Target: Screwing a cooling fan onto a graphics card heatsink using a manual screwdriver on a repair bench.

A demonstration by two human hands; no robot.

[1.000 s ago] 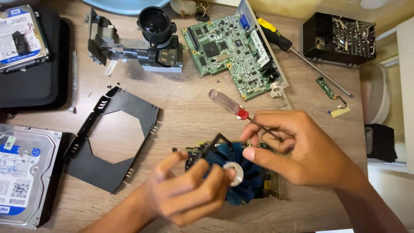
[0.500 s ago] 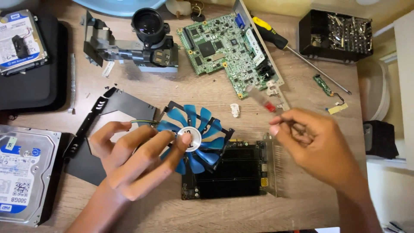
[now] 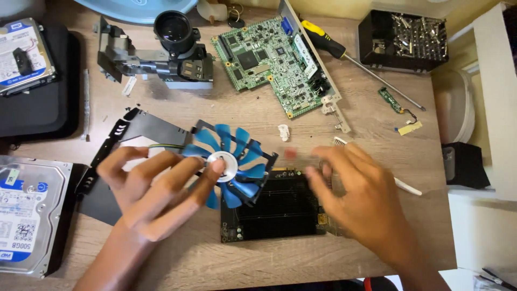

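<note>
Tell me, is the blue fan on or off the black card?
Off: the left hand holds the blue fan tilted beside the black card.

Your fan [image 3: 229,164] sits mid-worktop, overlapping the near card [image 3: 274,207]. Left of it lies the bracket [image 3: 134,132], with a hard drive [image 3: 27,213] at the near-left edge. Far behind the fan lies the circuit board [image 3: 274,64]; left of that, the lens [image 3: 172,32]; right, the screwdriver [image 3: 344,56] and bit box [image 3: 404,40].

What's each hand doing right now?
Left hand: holding the blue fan.
Right hand: blurred; cannot tell whether it holds anything.
</note>
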